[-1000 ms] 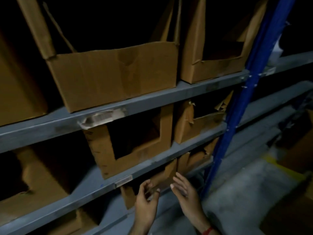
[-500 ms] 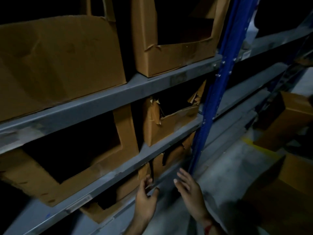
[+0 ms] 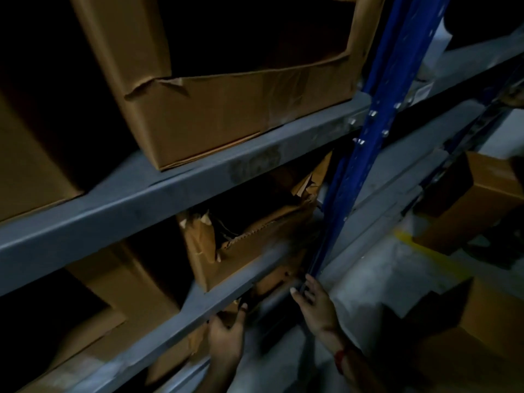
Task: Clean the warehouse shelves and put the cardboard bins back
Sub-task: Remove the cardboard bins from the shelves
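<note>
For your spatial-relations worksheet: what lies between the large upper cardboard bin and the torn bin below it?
A grey shelf beam, running slantwise between them; the head view shows it.

Upper bay: the large cardboard bin [image 3: 241,114] fills it up to the blue upright [image 3: 368,131]; a dark gap is open on its left. Middle bay: the torn bin [image 3: 255,251] sits tight against the upright, with no side passage. Under the lower shelf beam [image 3: 198,313], a dark slot beside the bottom bin [image 3: 181,353] is open. The left hand [image 3: 226,336], gripping that bin's edge, and the right hand [image 3: 314,304] occupy it. The floor [image 3: 377,279] is passable between the rack and the floor boxes [image 3: 487,194].
</note>
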`<state>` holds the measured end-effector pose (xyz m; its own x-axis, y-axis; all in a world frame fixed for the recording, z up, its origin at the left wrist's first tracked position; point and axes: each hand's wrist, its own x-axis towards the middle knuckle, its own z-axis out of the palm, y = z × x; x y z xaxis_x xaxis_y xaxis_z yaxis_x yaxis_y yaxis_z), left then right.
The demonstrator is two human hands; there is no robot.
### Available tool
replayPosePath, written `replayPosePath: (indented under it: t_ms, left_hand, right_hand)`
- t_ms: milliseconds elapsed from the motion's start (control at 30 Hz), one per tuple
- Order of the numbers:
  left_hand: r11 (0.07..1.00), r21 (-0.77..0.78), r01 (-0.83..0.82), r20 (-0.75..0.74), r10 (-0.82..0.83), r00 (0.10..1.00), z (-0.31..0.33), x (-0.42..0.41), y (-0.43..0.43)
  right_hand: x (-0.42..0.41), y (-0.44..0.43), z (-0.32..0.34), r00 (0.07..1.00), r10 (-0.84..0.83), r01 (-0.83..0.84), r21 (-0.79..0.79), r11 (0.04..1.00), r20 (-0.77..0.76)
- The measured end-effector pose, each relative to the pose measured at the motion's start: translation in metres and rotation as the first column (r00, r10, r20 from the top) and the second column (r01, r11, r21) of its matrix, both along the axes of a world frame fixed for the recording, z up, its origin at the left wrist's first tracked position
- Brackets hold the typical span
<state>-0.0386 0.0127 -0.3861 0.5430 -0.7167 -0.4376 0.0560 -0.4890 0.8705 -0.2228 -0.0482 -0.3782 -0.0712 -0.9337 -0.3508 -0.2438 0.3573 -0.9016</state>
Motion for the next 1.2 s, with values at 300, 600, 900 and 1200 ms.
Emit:
replayPosePath:
  t_ms: [300,600,900,1200]
  left_hand:
    - [0.964,-0.036,-0.265,0.092,0.267,0.959,0.004,-0.016,-0.019]
    - [0.910,-0.020,-0.415,0.336,0.397,0.854,0.013,-0.044,-0.024]
    - [0.907,-0.021,-0.420,0.487,0.376,0.788,-0.002,-0.066,0.002]
    - [0.951,0.291,-0.108,0.406,-0.021,0.913,0.020,-0.070,0.035]
  right_hand:
    - [-0.025,-0.077,0.021,0.991,0.089,-0.092,-0.021,0.996,-0.101]
    - [-0.036,-0.108,0.023,0.865,0.291,-0.347,-0.068,0.935,-0.409]
    - [-0.048,-0.142,0.032,0.605,0.551,-0.582,0.153,0.799,-0.574]
    - [-0.056,-0.146,0.025,0.496,0.553,-0.617,0.177,0.767,-0.669]
